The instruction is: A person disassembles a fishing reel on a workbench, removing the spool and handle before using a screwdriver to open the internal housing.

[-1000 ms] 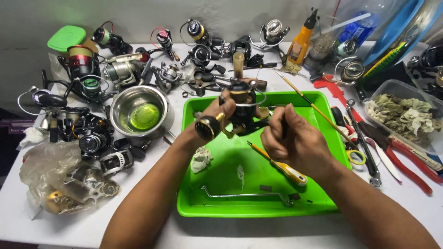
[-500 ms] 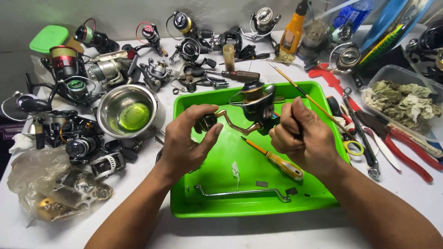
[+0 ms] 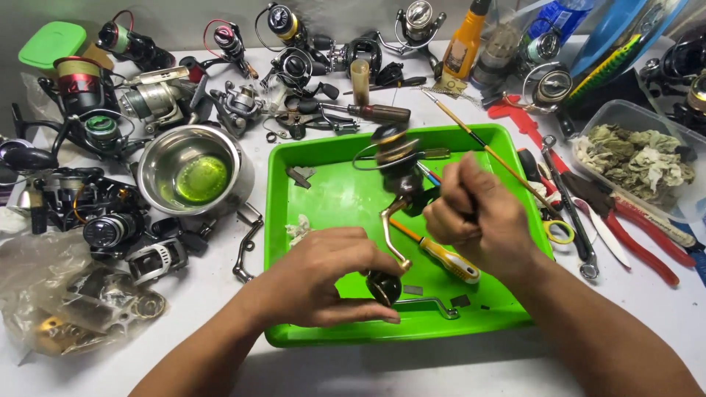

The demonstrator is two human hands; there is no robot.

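Observation:
A black and gold spinning fishing reel (image 3: 397,158) is held above the green tray (image 3: 323,206). My right hand (image 3: 474,213) is closed around the reel's foot at the right. My left hand (image 3: 323,276) grips the round knob (image 3: 384,287) of the reel's gold crank handle (image 3: 393,228), low over the tray's front. The reel body is blurred. Under the reel, a screwdriver with a yellow and orange handle (image 3: 445,259) lies in the tray. A metal bail wire (image 3: 434,305) rests near the tray's front rim.
A steel bowl (image 3: 193,173) with green liquid stands left of the tray. Several reels and loose parts crowd the left and back. Red-handled pliers (image 3: 640,235), a wrench (image 3: 570,213) and a clear tub of rags (image 3: 640,158) lie at the right. A plastic bag (image 3: 66,301) of parts sits front left.
My left hand has swung the crank knob from the tray's upper middle down toward its front edge. The reel has tilted and blurred, and the view has shifted closer.

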